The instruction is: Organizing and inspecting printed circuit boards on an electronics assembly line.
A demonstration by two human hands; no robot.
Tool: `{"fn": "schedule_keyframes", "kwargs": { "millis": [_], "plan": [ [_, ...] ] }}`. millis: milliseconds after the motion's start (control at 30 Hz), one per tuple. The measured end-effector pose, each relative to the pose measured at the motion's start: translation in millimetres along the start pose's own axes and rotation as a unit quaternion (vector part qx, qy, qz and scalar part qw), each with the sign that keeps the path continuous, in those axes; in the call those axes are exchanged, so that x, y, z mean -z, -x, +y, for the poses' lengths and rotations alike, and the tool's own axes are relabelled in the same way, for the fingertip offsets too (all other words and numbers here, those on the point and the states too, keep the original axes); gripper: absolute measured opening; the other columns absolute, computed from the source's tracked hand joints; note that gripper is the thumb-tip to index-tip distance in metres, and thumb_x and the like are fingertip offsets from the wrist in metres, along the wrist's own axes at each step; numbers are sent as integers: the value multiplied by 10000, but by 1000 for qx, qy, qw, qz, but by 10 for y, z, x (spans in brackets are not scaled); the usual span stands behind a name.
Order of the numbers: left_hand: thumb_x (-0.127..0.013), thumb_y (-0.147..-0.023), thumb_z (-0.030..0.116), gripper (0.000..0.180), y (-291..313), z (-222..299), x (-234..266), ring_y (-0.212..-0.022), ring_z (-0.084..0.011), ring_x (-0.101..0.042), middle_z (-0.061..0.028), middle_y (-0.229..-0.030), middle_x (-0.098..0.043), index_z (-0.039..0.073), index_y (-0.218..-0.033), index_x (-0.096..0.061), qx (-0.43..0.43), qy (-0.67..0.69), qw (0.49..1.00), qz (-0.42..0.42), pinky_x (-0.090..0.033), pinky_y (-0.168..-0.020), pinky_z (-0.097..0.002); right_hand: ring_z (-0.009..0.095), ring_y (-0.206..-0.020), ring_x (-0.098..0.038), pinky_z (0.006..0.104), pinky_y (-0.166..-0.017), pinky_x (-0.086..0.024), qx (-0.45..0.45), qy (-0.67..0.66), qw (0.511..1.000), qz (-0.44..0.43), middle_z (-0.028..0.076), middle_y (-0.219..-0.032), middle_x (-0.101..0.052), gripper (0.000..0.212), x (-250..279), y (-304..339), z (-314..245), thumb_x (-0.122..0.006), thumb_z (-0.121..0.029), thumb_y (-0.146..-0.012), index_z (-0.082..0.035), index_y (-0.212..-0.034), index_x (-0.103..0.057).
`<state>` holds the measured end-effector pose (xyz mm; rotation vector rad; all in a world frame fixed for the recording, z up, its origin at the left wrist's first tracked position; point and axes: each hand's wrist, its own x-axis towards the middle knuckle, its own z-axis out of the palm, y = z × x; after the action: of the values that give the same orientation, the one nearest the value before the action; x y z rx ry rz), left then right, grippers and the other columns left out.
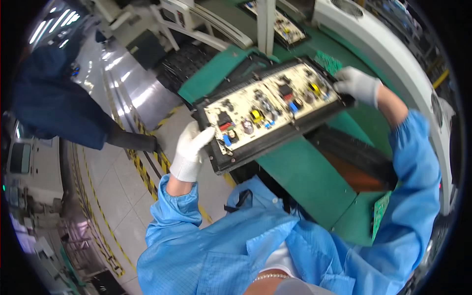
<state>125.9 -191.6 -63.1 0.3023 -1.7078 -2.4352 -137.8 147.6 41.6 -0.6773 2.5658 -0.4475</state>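
In the head view, the left hand (189, 150), in a white glove, clasps the near-left end of a black carrier frame (268, 141); its thumb lies over the rim and its wrist points up from the lower edge. The right hand (358, 84), gloved alike, grips the frame's far-right end, back of the hand upward, the forearm bent in from the right. Both grips are closed on the frame, which slants upward to the right over a green counter (305, 169); whether any part of it rests there cannot be told. Inside it lies a cream circuit-board panel (273, 110), components upward, with yellow, blue, red and black parts. Any print on the panel is too small to read. Another loaded carrier (287, 27) lies beyond, near the top. A co-worker in dark clothing (59, 98) stands at left, beside floor marked with yellow-and-black striped tape (142, 169).
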Motion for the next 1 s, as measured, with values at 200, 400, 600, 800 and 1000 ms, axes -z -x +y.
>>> {"fn": "schedule_keyframes", "kwargs": {
  "millis": [200, 400, 600, 800, 1000],
  "plan": [
    [-689, -913, 231, 491, 65, -126, 135, -598, -203, -667, -178, -934, -668, -91, -1206, -464, 35, -127, 988, 80, -527, -471, -262, 340, -911, -684, 425, -791, -539, 46, 146, 988, 27, 221, -972, -692, 335, -193, -807, -155, -601, -168, -839, 32, -1103, -652],
    [-735, -887, 173, 420, -157, -414, 176, -411, -229, -592, -101, -661, -543, -27, -988, -380, 33, -136, 981, 138, -413, -309, -277, 370, -963, -676, 427, -841, -527, 59, 147, 981, 109, 242, -1011, -687, 325, -542, -1721, -46, -602, -130, -793, 5, -1078, -680],
    [-740, -889, 204, 424, -314, -645, 179, -417, -229, -597, -150, -613, -577, -14, -909, -377, 37, -96, 987, 122, -407, -313, -279, 339, -1011, -683, 401, -893, -537, 27, 279, 952, 126, 199, -1073, -704, 328, -837, -2371, 13, -600, -111, -846, -26, -1151, -684],
    [-739, -890, 262, 433, -403, -674, 202, -398, -184, -571, -150, -613, -600, -32, -909, -421, 50, -212, 959, 181, -394, -319, -259, 338, -950, -680, 392, -849, -541, 84, 120, 946, 291, 178, -996, -709, 257, -1009, -2179, -102, -598, -194, -877, -37, -1054, -700],
    [-751, -874, 332, 459, -409, -599, 250, -402, -176, -576, -156, -627, -626, -18, -867, -455, 91, -238, 956, 147, -405, -328, -261, 399, -960, -670, 443, -850, -539, 120, 125, 946, 274, 233, -972, -698, 357, -760, -1537, -667, -605, -338, -842, -16, -955, -710]
  ]
}}
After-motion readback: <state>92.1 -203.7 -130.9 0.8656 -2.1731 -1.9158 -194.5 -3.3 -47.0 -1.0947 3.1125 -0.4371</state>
